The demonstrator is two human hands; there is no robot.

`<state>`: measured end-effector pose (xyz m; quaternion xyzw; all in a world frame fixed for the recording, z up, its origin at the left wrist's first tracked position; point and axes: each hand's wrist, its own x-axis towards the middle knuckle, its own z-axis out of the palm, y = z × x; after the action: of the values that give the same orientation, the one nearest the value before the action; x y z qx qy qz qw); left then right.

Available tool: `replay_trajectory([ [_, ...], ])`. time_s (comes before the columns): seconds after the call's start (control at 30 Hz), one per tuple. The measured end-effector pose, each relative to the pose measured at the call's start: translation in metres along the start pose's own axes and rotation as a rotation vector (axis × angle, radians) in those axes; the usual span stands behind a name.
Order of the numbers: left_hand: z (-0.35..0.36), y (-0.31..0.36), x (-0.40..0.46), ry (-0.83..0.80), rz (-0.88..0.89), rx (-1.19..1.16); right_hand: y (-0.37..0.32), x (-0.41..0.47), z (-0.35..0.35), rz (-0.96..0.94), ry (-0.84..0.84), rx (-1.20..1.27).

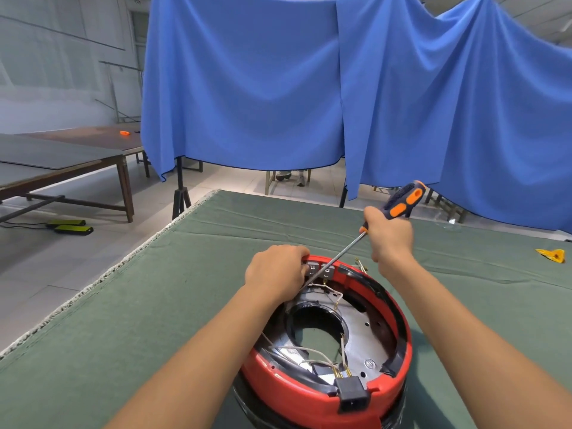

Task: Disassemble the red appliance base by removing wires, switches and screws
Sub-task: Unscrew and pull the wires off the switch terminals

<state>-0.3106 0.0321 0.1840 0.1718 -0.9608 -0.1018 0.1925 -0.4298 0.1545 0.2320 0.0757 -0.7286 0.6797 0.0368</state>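
Red appliance base (pixel 312 397) lies open side up on the green cloth-covered table (pixel 216 243), near its front edge.

The left hand (pixel 275 272) curls over the far rim beside the grey switches (pixel 320 269). The right hand (pixel 388 235) is wrapped tightly round the screwdriver (pixel 399 202), whose shaft slants down to the switches. White wires (pixel 309 354) trail inside toward the black socket (pixel 353 393).

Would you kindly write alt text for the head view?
The right hand angles a screwdriver into the far rim of a red appliance base on a green cloth, while the left hand grips that rim by the switches.
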Motion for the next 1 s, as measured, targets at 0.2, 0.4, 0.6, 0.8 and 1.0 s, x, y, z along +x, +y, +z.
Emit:
replay_trajectory([
  [0.2, -0.002, -0.002, 0.000, -0.009, 0.002, -0.004, -0.014, 0.000, -0.021, -0.146, 0.024, 0.042],
  [0.4, -0.001, -0.001, 0.001, -0.025, 0.002, 0.021, 0.008, -0.020, -0.042, -0.233, 0.162, 0.102],
  [0.6, -0.001, -0.001, 0.000, -0.046, 0.009, 0.025, 0.025, -0.038, -0.039, -0.311, 0.153, 0.242],
  [0.8, 0.000, -0.001, 0.002, -0.049, 0.011, 0.037, 0.028, -0.041, -0.042, -0.366, 0.148, 0.323],
  [1.0, -0.001, 0.000, 0.002, -0.055, 0.008, 0.034, 0.031, -0.041, -0.044, -0.378, 0.143, 0.360],
])
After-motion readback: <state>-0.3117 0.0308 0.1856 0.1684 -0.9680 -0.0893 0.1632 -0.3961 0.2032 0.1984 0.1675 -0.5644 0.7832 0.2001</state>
